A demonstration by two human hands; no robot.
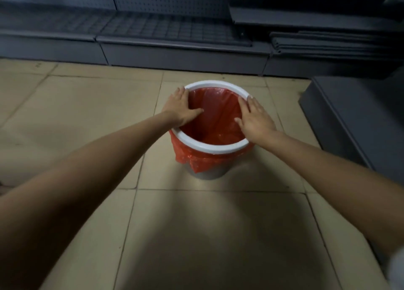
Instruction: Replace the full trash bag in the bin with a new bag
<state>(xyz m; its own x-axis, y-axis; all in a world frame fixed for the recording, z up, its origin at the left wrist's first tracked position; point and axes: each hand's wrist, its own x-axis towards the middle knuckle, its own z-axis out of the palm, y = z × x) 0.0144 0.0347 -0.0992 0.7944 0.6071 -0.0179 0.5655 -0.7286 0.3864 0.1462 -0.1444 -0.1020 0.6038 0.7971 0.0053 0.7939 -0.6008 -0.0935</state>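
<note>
A small round bin (207, 175) stands on the tiled floor, with a white ring (215, 147) seated around its top. A red plastic bag (215, 119) lines the inside, and its edge hangs out under the ring down the front. The bag looks empty inside. My left hand (180, 107) lies flat on the ring's left side, thumb over the opening. My right hand (255, 117) lies flat on the right side, fingers spread. Neither hand grips anything.
Dark grey store shelving (175, 38) runs along the back at floor level. Loose shelf panels (328, 42) are stacked at the back right. A grey shelf base (358, 114) juts in close on the right. Beige floor tiles (87, 114) surround the bin.
</note>
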